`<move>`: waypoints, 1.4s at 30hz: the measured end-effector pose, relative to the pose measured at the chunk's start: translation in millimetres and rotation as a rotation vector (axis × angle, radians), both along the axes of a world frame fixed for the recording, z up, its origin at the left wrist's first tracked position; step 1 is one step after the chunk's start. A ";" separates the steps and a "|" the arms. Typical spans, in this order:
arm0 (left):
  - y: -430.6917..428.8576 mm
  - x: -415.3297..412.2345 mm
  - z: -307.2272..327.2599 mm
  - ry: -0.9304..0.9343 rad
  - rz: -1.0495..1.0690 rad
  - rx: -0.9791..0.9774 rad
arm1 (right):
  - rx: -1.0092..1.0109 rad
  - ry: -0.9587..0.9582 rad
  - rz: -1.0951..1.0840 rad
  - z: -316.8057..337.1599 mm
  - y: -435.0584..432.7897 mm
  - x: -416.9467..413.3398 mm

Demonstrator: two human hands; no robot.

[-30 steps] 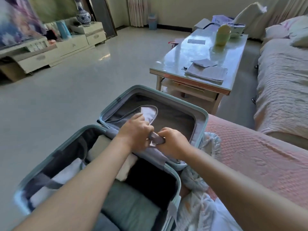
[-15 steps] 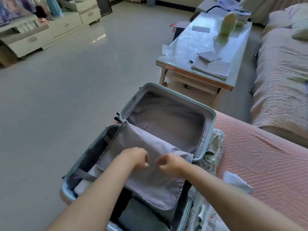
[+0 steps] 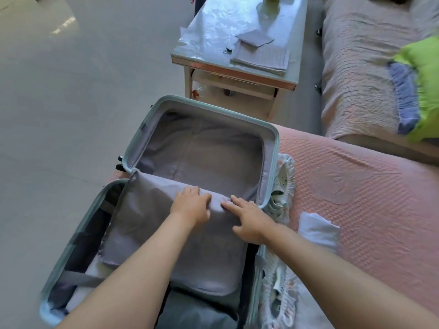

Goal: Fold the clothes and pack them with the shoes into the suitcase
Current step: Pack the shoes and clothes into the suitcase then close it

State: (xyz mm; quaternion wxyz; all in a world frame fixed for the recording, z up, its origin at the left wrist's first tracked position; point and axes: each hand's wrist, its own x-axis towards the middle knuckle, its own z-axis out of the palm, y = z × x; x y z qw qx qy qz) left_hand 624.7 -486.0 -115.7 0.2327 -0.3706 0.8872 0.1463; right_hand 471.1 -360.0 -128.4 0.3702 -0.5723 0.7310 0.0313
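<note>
**Divider flap hides most of the packed half**

The suitcase (image 3: 199,108) lies open beside the pink sofa cover (image 3: 356,186). Its far half shows only grey lining. A grey divider flap (image 3: 147,224) is spread over the near half, so the packed clothes (image 3: 197,312) show only as slivers: pale cloth along the left wall and a dark piece at the bottom. Both forearms cross this half, and the frame's lower edge cuts it off. No shape in the case can be made out as shoes. A patterned garment (image 3: 283,186) lies crumpled against the suitcase's right rim, partly behind the right forearm, and what kind of garment it is cannot be told. A white cloth (image 3: 318,230) sits on the sofa cover just beside that arm.

Both hands are on the flap near the hinge, close together with a raised crease between them. The right hand (image 3: 249,218) lies palm down, fingers straight and spread, pressing the fabric. The left hand (image 3: 191,206) is also palm down, fingers together and lightly bent. It is blurred, so whether it nips the cloth cannot be told.
</note>
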 end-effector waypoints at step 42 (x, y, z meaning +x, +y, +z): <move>281.2 -169.8 -6.7 0.402 0.339 0.859 | -0.154 -0.803 -1.012 16.7 321.8 -152.0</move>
